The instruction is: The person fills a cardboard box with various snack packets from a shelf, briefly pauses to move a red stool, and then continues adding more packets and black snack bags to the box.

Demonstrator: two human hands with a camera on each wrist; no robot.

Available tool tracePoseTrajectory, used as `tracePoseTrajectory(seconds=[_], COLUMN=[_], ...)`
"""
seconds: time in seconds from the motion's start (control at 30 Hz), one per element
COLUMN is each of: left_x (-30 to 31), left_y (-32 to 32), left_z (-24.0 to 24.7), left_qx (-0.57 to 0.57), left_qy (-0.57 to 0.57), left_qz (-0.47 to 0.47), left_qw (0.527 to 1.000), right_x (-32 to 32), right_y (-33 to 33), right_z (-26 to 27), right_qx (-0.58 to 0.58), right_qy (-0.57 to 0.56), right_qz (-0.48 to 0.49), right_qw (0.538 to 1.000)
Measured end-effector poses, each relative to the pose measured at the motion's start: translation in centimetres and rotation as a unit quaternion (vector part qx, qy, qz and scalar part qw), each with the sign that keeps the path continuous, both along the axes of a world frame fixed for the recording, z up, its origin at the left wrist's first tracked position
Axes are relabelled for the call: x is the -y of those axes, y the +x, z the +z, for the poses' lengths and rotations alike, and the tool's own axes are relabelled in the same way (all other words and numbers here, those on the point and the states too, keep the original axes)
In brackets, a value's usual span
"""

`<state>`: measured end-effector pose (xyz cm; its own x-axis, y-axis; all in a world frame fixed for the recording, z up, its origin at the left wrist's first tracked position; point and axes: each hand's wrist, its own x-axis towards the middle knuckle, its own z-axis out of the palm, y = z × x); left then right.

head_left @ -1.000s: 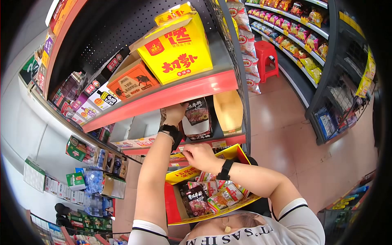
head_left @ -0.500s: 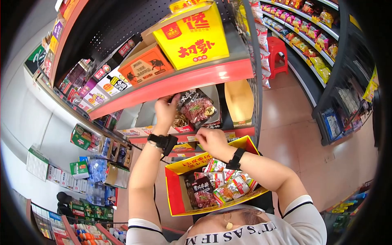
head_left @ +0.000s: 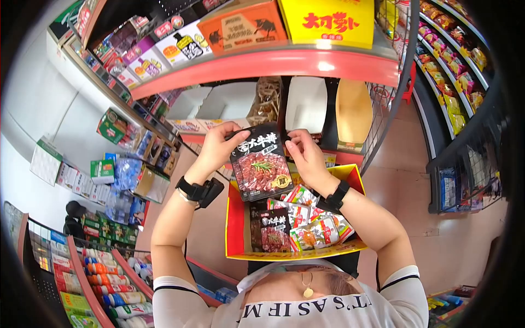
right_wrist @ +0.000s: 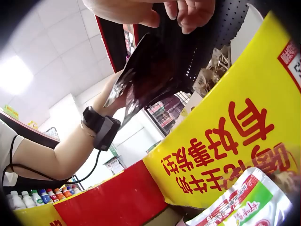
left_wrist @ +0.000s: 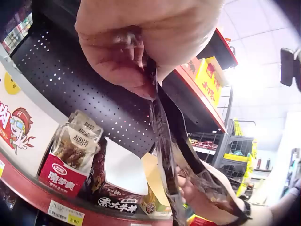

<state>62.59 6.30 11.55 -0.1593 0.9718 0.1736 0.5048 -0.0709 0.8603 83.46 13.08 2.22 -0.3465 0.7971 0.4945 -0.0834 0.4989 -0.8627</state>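
In the head view my left hand [head_left: 217, 147] pinches the top left corner of a black meat-snack pouch [head_left: 261, 167], which hangs tilted over the back of a yellow-and-red box [head_left: 235, 224]. My right hand [head_left: 310, 159] is beside the pouch's top right edge, fingers loosely bent; contact is unclear. The left wrist view shows my left hand [left_wrist: 150, 42] gripping dark packaging; whether one pouch or two cannot be told. In the right wrist view my right hand [right_wrist: 162, 12] is above the pouch [right_wrist: 146, 70]. Inside the box lie another black pouch [head_left: 275, 232] and several white-and-red packets [head_left: 314, 234].
A shelf with a red edge [head_left: 268, 70] crosses above. Below it stand an empty white carton [head_left: 306, 104], a tan carton [head_left: 354, 115] and brown snack packs [head_left: 266, 98]. Wire mesh [head_left: 383, 117] borders the right side; bottles [head_left: 112, 279] stand at lower left.
My left hand has brought the black pouch out from the shelf to above the box. My right hand has risen beside it, and the head view has shifted.
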Motion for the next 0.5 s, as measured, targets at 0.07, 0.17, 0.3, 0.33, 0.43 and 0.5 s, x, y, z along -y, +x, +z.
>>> tracePoseTrajectory(seconds=[0.07,0.17,0.3,0.33,0.43,0.5], left_x=[0.3,0.4,0.2,0.3,0.9,1.3], left_y=[0.6,1.7,2.0,2.1,2.2,2.2], left_z=[0.0,0.0,-1.3,-1.3,-1.3,-1.5], left_qx=[-0.055,-0.067,-0.039,-0.037,-0.057,-0.079], left_qy=[-0.032,-0.054,-0.051,-0.051,-0.085,-0.098], left_qz=[-0.026,-0.044,-0.042,-0.042,-0.047,-0.058], left_qw=[0.998,0.995,0.997,0.997,0.994,0.990], right_x=[0.0,0.1,-0.2,-0.3,-0.9,-1.1], right_y=[-0.1,-0.8,-0.7,-0.6,-0.4,-0.3], right_z=[-0.5,-1.2,-1.8,-1.8,-1.5,-1.5], right_qx=[0.012,-0.026,-0.011,-0.009,-0.025,-0.012], right_qy=[-0.063,0.000,-0.076,-0.076,-0.099,-0.084], right_qz=[0.061,0.063,0.100,0.100,0.098,0.053], right_qw=[0.996,0.998,0.992,0.992,0.990,0.995])
